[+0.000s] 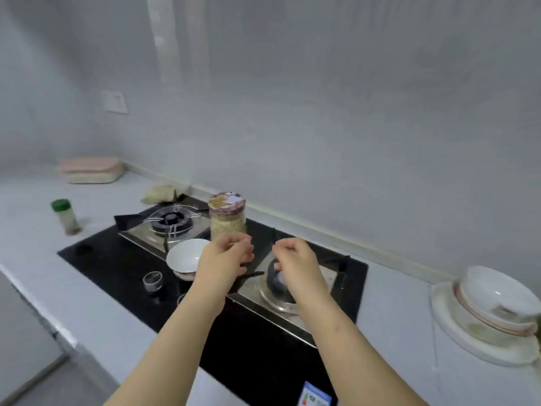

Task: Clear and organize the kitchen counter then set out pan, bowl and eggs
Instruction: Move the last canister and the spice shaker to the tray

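Nearest me, on the front edge of the black glass stove (117,268), is a blue and white sticker (315,395), its print too blurred to read. Both my forearms reach out over the stove. My left hand (227,256) has its fingers curled in towards the thumb, just in front of the foot of the jar (227,216); I cannot tell whether they touch it or pinch anything. My right hand (292,259) hangs over the right burner (278,284), fingers curled under with nothing in them. The white bowl (187,254) sits on the glass just left of my left hand, with a small clear round piece (152,281) near it. Beyond it, the jar stands upright between the burners, filled with pale grains under a patterned lid with no legible words. Out on the white counter (35,230) to the left is a green-capped spice bottle (66,216), and to the right stacked white bowls (497,303) sit on a plate. A wall switch (114,101) is farthest.
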`<state>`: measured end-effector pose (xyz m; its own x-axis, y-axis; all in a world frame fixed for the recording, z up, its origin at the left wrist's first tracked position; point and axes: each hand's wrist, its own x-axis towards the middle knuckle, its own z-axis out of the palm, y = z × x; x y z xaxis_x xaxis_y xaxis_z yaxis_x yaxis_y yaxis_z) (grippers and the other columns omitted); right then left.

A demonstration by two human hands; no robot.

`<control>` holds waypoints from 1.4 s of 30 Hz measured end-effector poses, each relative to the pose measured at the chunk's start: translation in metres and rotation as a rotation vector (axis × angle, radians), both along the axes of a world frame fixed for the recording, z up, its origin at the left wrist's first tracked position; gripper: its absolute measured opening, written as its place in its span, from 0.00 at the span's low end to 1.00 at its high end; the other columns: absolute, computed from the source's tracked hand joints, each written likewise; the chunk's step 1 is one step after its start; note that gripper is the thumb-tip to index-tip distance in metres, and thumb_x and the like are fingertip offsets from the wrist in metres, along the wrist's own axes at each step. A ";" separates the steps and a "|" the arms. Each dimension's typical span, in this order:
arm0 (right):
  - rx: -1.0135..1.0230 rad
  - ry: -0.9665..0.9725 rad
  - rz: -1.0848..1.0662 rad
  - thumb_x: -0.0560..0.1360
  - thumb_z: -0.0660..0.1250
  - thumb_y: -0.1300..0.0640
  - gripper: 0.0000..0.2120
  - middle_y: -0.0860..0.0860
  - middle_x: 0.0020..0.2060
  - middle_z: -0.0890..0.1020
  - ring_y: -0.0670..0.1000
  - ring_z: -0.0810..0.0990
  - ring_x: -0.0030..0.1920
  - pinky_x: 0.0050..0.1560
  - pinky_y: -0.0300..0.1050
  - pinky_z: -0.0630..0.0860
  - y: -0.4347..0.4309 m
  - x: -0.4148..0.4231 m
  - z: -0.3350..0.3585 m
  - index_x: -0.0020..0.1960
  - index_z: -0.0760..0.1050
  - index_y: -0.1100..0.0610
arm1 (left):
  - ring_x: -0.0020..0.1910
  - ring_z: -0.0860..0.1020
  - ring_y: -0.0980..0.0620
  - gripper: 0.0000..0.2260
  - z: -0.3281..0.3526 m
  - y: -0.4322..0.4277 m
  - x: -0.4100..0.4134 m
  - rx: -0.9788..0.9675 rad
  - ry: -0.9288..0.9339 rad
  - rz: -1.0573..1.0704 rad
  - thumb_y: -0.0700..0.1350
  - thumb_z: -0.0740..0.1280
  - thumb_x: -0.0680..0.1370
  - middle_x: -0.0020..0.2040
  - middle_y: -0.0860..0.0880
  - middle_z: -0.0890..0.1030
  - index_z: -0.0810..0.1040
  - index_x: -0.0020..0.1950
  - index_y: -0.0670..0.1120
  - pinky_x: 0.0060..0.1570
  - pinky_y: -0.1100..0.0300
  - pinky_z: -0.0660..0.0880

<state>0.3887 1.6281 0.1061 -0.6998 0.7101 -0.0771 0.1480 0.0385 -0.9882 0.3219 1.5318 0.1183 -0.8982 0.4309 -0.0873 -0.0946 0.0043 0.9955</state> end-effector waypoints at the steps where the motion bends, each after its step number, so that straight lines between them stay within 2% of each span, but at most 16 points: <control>1: -0.006 -0.004 0.045 0.77 0.62 0.55 0.05 0.44 0.44 0.76 0.47 0.76 0.48 0.47 0.39 0.71 -0.026 -0.025 0.002 0.52 0.73 0.51 | 0.42 0.79 0.52 0.06 -0.001 -0.027 -0.021 -0.008 0.006 0.043 0.39 0.63 0.78 0.42 0.47 0.80 0.76 0.43 0.47 0.46 0.57 0.76; 3: -0.019 -0.008 0.105 0.77 0.61 0.56 0.05 0.46 0.47 0.77 0.47 0.76 0.48 0.41 0.36 0.71 -0.064 -0.062 0.002 0.52 0.73 0.52 | 0.42 0.80 0.53 0.05 -0.001 -0.070 -0.049 -0.036 0.012 0.090 0.40 0.63 0.78 0.43 0.46 0.81 0.77 0.43 0.47 0.39 0.60 0.76; 5: -0.051 0.006 0.170 0.76 0.61 0.58 0.05 0.48 0.47 0.77 0.48 0.76 0.46 0.35 0.34 0.71 -0.108 -0.101 0.002 0.50 0.73 0.52 | 0.42 0.81 0.53 0.05 -0.001 -0.117 -0.080 -0.058 0.021 0.150 0.40 0.64 0.77 0.43 0.47 0.82 0.78 0.44 0.48 0.40 0.61 0.75; 7: -0.057 0.004 0.254 0.76 0.61 0.58 0.04 0.48 0.44 0.77 0.47 0.75 0.45 0.39 0.36 0.72 -0.155 -0.144 0.003 0.49 0.74 0.52 | 0.43 0.80 0.52 0.04 -0.001 -0.168 -0.114 -0.062 0.028 0.234 0.41 0.64 0.77 0.43 0.48 0.82 0.78 0.44 0.48 0.46 0.57 0.76; 10: -0.061 0.000 0.393 0.77 0.61 0.56 0.03 0.46 0.44 0.77 0.45 0.75 0.45 0.43 0.37 0.71 -0.210 -0.194 0.001 0.50 0.73 0.50 | 0.45 0.80 0.51 0.04 -0.005 -0.224 -0.157 -0.082 0.020 0.340 0.42 0.63 0.78 0.45 0.48 0.81 0.77 0.46 0.48 0.50 0.55 0.76; 13: -0.069 -0.007 0.491 0.78 0.61 0.56 0.03 0.47 0.45 0.77 0.45 0.75 0.43 0.40 0.37 0.69 -0.249 -0.238 -0.008 0.50 0.73 0.51 | 0.44 0.80 0.52 0.05 -0.014 -0.267 -0.189 -0.095 -0.007 0.419 0.42 0.63 0.78 0.45 0.48 0.81 0.77 0.46 0.48 0.47 0.57 0.76; 20: -0.103 -0.045 0.675 0.78 0.60 0.58 0.05 0.47 0.43 0.75 0.46 0.74 0.42 0.40 0.37 0.70 -0.332 -0.364 -0.030 0.52 0.72 0.54 | 0.41 0.79 0.52 0.05 -0.031 -0.355 -0.291 -0.116 -0.032 0.605 0.41 0.62 0.79 0.43 0.47 0.80 0.77 0.45 0.47 0.43 0.59 0.74; 27: -0.098 -0.063 0.744 0.77 0.59 0.58 0.04 0.48 0.41 0.75 0.47 0.74 0.40 0.37 0.38 0.70 -0.380 -0.510 -0.030 0.46 0.71 0.52 | 0.40 0.78 0.52 0.05 -0.028 -0.402 -0.420 -0.118 -0.028 0.717 0.40 0.61 0.79 0.42 0.47 0.79 0.77 0.46 0.46 0.43 0.59 0.73; 35: -0.078 -0.098 0.780 0.78 0.59 0.58 0.05 0.48 0.41 0.74 0.47 0.74 0.41 0.38 0.38 0.71 -0.424 -0.637 -0.026 0.51 0.72 0.55 | 0.45 0.80 0.49 0.05 -0.028 -0.457 -0.548 -0.132 -0.045 0.757 0.40 0.62 0.78 0.44 0.46 0.81 0.77 0.46 0.47 0.48 0.54 0.76; 42: -0.057 -0.125 0.717 0.78 0.59 0.59 0.05 0.49 0.41 0.74 0.48 0.73 0.41 0.38 0.38 0.70 -0.482 -0.758 -0.047 0.51 0.72 0.57 | 0.43 0.79 0.50 0.06 -0.043 -0.529 -0.680 -0.131 -0.024 0.705 0.40 0.62 0.78 0.42 0.47 0.80 0.77 0.45 0.46 0.44 0.57 0.74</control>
<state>-0.3694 1.1463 0.0588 -0.9749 0.0728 -0.2103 0.2177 0.1170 -0.9690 -0.3584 1.0029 0.0749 -0.9560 -0.2667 -0.1222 -0.1413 0.0536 0.9885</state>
